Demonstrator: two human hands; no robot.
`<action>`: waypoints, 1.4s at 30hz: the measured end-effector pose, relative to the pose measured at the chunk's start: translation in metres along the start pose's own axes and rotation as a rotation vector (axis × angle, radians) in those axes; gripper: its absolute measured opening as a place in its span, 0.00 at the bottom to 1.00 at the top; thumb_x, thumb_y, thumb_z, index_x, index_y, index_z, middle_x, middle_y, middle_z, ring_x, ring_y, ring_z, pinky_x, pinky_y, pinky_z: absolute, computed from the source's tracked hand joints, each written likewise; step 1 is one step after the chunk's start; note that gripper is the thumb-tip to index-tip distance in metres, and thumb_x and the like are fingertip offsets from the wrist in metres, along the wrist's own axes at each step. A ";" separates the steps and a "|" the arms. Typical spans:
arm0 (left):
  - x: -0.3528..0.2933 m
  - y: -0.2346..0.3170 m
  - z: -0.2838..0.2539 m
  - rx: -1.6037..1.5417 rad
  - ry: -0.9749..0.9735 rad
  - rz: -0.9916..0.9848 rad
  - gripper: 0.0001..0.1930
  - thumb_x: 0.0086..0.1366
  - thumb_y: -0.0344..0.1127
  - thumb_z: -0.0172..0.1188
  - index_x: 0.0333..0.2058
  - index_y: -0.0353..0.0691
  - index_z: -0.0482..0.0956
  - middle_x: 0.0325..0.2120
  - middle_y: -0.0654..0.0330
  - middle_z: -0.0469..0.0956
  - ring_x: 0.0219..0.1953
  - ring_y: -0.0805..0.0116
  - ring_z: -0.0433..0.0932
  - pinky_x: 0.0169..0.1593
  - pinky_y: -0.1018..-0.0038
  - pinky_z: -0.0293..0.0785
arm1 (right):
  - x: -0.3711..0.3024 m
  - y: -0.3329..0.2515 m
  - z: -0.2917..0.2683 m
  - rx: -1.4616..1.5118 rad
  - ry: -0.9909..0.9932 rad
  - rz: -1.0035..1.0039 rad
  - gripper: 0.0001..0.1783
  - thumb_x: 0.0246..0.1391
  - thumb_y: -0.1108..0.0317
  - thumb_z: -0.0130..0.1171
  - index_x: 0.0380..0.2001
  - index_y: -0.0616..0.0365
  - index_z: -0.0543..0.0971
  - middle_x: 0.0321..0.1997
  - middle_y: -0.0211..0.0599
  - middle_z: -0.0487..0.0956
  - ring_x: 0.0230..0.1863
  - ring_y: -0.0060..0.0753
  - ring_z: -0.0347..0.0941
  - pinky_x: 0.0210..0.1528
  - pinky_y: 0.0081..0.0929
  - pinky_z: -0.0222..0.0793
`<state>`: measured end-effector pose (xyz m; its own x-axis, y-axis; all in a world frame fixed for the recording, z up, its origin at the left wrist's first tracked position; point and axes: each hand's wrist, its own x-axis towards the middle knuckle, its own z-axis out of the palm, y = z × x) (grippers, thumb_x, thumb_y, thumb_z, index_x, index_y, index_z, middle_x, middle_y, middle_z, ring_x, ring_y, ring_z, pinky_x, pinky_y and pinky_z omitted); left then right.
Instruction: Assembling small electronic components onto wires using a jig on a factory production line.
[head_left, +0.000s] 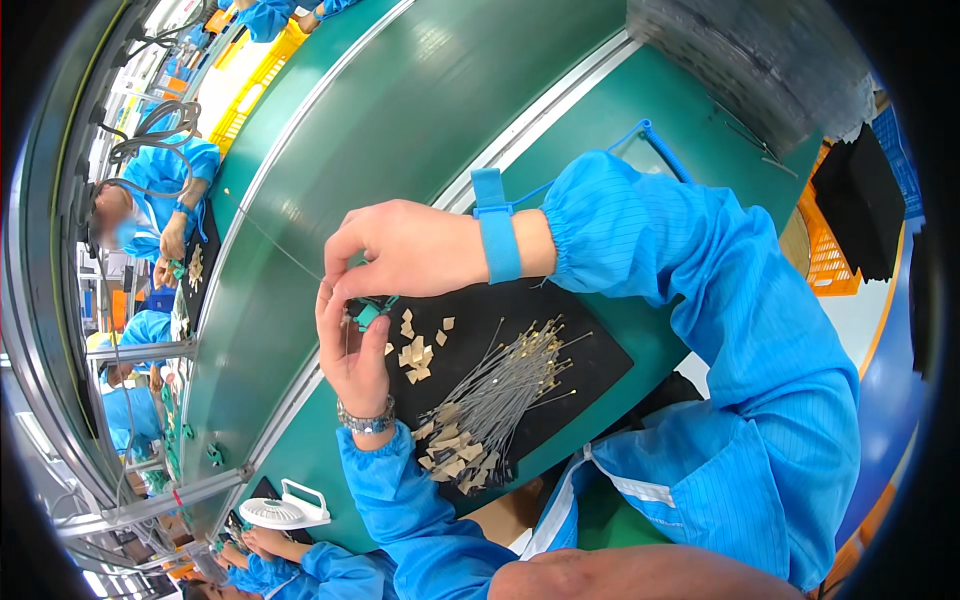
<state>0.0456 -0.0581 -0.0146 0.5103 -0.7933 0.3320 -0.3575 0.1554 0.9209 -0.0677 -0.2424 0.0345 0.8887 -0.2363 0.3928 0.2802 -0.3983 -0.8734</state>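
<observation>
My left hand [352, 350], with a metal watch at its wrist, is closed around a small green part [368, 316] with dark bits beside it. My right hand [415, 245] wears a blue wrist strap and meets the left one, its thumb and fingertips pinched together. From those fingertips a thin grey cable [268, 236] runs up and left over the green bench. Which fingers grip the cable is partly hidden. Below my hands on a black mat [580, 375] lie a bundle of thin grey cables [510, 385] with small gold-coloured ends and several beige paper-like pieces [415, 357].
A metal rail [545, 105] runs along the bench. Co-workers in blue [165, 185] sit across and to the left. A white fan [285, 510] stands at lower left. At right are an orange crate [832, 250] and a grey plastic-wrapped block [740, 60].
</observation>
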 end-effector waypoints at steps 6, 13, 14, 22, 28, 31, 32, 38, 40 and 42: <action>0.000 -0.002 -0.001 0.010 -0.015 0.010 0.27 0.60 0.20 0.59 0.59 0.31 0.66 0.65 0.47 0.57 0.62 0.57 0.65 0.61 0.64 0.66 | 0.002 0.008 0.005 -0.017 0.010 -0.039 0.12 0.53 0.59 0.62 0.34 0.56 0.82 0.36 0.43 0.79 0.41 0.41 0.74 0.43 0.33 0.71; 0.001 -0.005 -0.002 0.067 -0.035 0.046 0.27 0.63 0.21 0.56 0.61 0.32 0.62 0.61 0.49 0.62 0.58 0.60 0.68 0.56 0.64 0.71 | 0.000 0.004 0.001 0.057 0.015 -0.015 0.13 0.50 0.61 0.62 0.34 0.60 0.81 0.36 0.43 0.81 0.37 0.41 0.77 0.41 0.33 0.72; 0.001 -0.006 -0.003 0.116 -0.048 0.090 0.28 0.65 0.23 0.54 0.64 0.33 0.60 0.56 0.52 0.68 0.54 0.62 0.72 0.51 0.64 0.76 | 0.000 0.002 -0.001 0.113 -0.025 0.027 0.13 0.52 0.60 0.62 0.35 0.59 0.81 0.35 0.43 0.80 0.36 0.38 0.76 0.40 0.32 0.71; 0.003 -0.013 -0.009 0.121 -0.051 0.087 0.28 0.66 0.23 0.54 0.64 0.34 0.60 0.58 0.51 0.67 0.54 0.63 0.72 0.51 0.63 0.76 | 0.001 0.001 -0.002 0.298 -0.113 0.126 0.13 0.55 0.62 0.61 0.36 0.60 0.80 0.33 0.37 0.80 0.32 0.27 0.72 0.35 0.27 0.69; 0.003 -0.016 -0.012 0.112 -0.056 0.070 0.28 0.66 0.23 0.55 0.64 0.35 0.60 0.58 0.52 0.67 0.53 0.63 0.73 0.51 0.62 0.76 | 0.000 -0.002 -0.005 0.399 -0.160 0.212 0.12 0.56 0.62 0.61 0.37 0.60 0.81 0.33 0.33 0.79 0.32 0.24 0.71 0.35 0.26 0.68; 0.002 -0.009 -0.009 0.059 -0.044 0.030 0.28 0.63 0.23 0.57 0.61 0.32 0.63 0.61 0.50 0.63 0.58 0.60 0.69 0.57 0.63 0.70 | 0.000 0.000 -0.003 0.369 -0.151 0.204 0.13 0.56 0.60 0.61 0.37 0.59 0.80 0.34 0.36 0.79 0.31 0.27 0.72 0.36 0.28 0.69; 0.002 -0.008 -0.008 0.011 -0.041 -0.001 0.27 0.60 0.23 0.60 0.59 0.30 0.65 0.64 0.48 0.59 0.62 0.57 0.65 0.63 0.64 0.63 | 0.000 0.003 -0.001 0.267 -0.115 0.124 0.13 0.55 0.60 0.61 0.37 0.59 0.80 0.34 0.37 0.79 0.31 0.30 0.73 0.36 0.29 0.70; 0.001 -0.012 -0.009 0.107 -0.063 0.086 0.28 0.65 0.21 0.53 0.64 0.33 0.59 0.59 0.52 0.66 0.55 0.62 0.71 0.54 0.60 0.75 | -0.001 0.005 0.004 0.049 -0.031 -0.005 0.14 0.54 0.58 0.61 0.36 0.57 0.80 0.36 0.42 0.79 0.36 0.39 0.75 0.40 0.33 0.71; 0.001 -0.013 -0.009 0.100 -0.066 0.094 0.28 0.65 0.21 0.53 0.64 0.34 0.59 0.59 0.52 0.66 0.56 0.62 0.71 0.54 0.59 0.75 | 0.000 0.006 0.005 0.015 -0.009 -0.017 0.13 0.54 0.58 0.60 0.36 0.57 0.80 0.37 0.42 0.79 0.38 0.40 0.75 0.41 0.33 0.71; 0.001 -0.013 -0.008 0.092 -0.070 0.102 0.28 0.65 0.21 0.53 0.64 0.34 0.59 0.59 0.51 0.65 0.56 0.62 0.70 0.54 0.59 0.75 | 0.000 0.008 0.005 0.017 -0.010 -0.023 0.13 0.54 0.59 0.60 0.35 0.56 0.81 0.37 0.42 0.80 0.41 0.42 0.75 0.44 0.34 0.70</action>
<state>0.0571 -0.0567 -0.0249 0.4130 -0.8156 0.4052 -0.4766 0.1856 0.8593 -0.0636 -0.2409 0.0262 0.8854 -0.2187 0.4103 0.3066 -0.3887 -0.8689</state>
